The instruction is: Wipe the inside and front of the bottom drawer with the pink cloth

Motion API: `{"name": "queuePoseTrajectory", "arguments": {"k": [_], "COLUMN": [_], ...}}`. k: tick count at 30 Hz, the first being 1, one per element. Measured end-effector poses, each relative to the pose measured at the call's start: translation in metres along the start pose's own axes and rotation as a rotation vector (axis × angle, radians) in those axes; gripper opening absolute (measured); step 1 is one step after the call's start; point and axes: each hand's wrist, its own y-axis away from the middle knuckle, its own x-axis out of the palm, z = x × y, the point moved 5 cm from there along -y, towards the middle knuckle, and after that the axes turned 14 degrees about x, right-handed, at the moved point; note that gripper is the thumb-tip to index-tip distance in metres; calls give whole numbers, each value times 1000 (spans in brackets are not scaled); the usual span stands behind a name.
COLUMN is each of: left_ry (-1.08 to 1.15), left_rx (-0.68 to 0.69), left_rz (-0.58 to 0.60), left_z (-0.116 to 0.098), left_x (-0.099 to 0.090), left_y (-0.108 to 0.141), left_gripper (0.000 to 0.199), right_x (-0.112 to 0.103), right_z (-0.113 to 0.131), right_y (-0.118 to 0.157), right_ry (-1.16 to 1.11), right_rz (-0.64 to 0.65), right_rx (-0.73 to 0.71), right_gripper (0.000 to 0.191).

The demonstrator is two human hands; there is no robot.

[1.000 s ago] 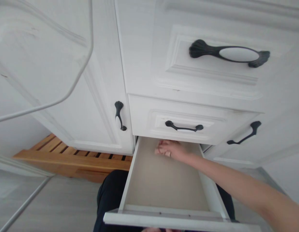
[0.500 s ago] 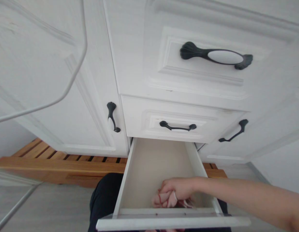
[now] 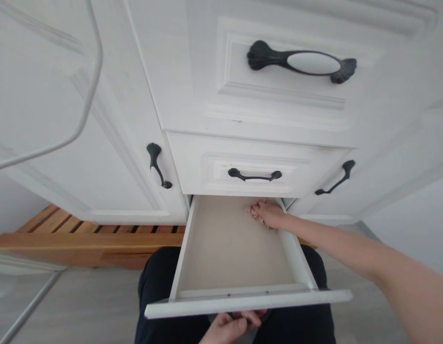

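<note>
A white drawer (image 3: 243,258) is pulled out in front of me, with a pale bottom. My right hand (image 3: 267,213) reaches into its back right corner, fingers closed on a small crumpled pink cloth (image 3: 253,210) with a red edge; much of the cloth is hidden by the hand. Below the drawer front (image 3: 248,304), between my knees, my left hand (image 3: 228,329) has its fingers curled. Something reddish shows by those fingers, partly covered by the drawer front, and I cannot make out what it is.
White cabinet doors and drawers with black handles (image 3: 255,176) rise ahead. A slatted wooden base (image 3: 81,243) runs under them. A white cable (image 3: 87,107) hangs at the left. My dark-trousered legs (image 3: 157,282) flank the drawer, above a grey floor (image 3: 100,306).
My right hand has moved with the pink cloth from the front of the drawer to its back right corner. My left hand has come into view below the drawer front. The view has shifted slightly.
</note>
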Motion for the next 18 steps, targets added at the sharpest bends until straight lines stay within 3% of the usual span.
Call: {"name": "queuePoseTrajectory", "arguments": {"k": [2, 7, 9, 11, 14, 18], "left_ry": [-20, 12, 12, 22, 20, 5], "left_rx": [25, 34, 47, 41, 27, 36], "left_rz": [-3, -32, -48, -39, -26, -54], "left_z": [2, 0, -2, -4, -4, -2], "left_x": [0, 5, 8, 10, 11, 8], "left_y": [0, 3, 4, 4, 5, 6], "left_gripper": [40, 36, 34, 34, 34, 31], "right_x": [17, 58, 64, 62, 55, 57], "right_z": [-6, -9, -3, 15, 64, 149], "right_y": [29, 108, 120, 113, 81, 37], "right_ry": [118, 292, 209, -41, -344, -194], "right_rz": [78, 335, 474, 529, 367, -47], "right_rx": [-61, -241, -250, -195, -136, -97], "right_gripper": [32, 25, 27, 23, 22, 44]}}
